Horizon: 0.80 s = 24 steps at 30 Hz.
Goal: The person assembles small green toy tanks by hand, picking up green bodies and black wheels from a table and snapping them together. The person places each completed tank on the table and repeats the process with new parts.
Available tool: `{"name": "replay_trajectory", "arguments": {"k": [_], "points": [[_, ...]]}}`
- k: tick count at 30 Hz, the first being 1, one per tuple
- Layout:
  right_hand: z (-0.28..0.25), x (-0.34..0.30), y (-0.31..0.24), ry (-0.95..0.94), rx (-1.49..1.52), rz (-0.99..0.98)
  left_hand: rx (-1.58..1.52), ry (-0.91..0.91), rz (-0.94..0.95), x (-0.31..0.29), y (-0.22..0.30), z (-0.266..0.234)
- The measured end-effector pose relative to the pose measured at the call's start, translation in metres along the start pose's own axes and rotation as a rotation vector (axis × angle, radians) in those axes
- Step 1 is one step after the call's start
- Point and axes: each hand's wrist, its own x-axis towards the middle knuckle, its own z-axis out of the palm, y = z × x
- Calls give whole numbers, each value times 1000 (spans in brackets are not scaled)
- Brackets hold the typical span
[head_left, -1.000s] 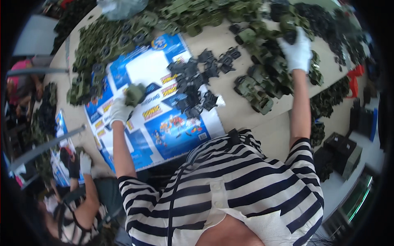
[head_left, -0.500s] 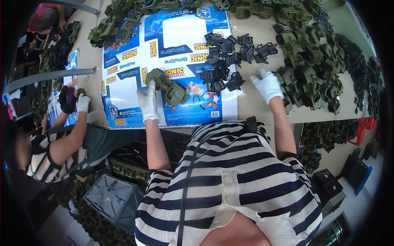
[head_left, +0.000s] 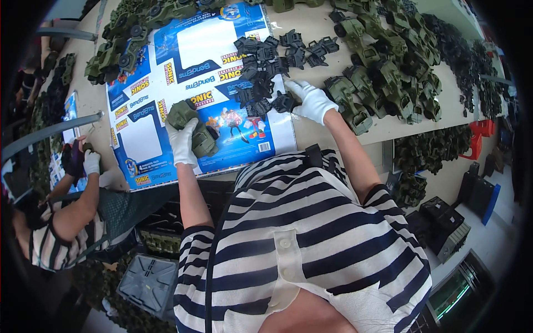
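Observation:
My left hand (head_left: 181, 143), in a white glove, is closed on a dark green toy vehicle body (head_left: 204, 141), tilted above the printed blue-and-white sheet (head_left: 139, 137). Its thumb lies across the middle of the toy. Also gloved in white, my right hand (head_left: 314, 103) has its fingers apart around the near edge of the black plastic parts. One black part (head_left: 283, 102) sits right at its fingertips; a firm hold on it does not show. The other black parts (head_left: 261, 72) lie in a loose heap on the sheet and the table beside it.
Green toy vehicles (head_left: 383, 83) are piled on the table at the right, more (head_left: 130, 44) at the far left. Dark parts (head_left: 466, 61) spread beyond the right pile. At left, a grey metal bar (head_left: 53, 133) crosses near a co-worker's gloved hand (head_left: 91, 162). A grey crate (head_left: 147, 283) stands below.
My right hand has come leftward from beside the green vehicles to the black parts. The left hand still holds the vehicle body, its thumb now across it. The whole view has shifted.

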Motion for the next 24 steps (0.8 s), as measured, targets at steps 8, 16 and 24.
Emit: {"name": "replay_trajectory", "arguments": {"k": [8, 16, 24], "points": [[-1, -16, -39, -23, -180, 247, -91, -121, -2, -54, 39, 26], [78, -24, -19, 380, -146, 146, 80, -369, -16, -81, 57, 68], [89, -28, 0, 530, -188, -19, 262, -645, -20, -90, 84, 97]]}}
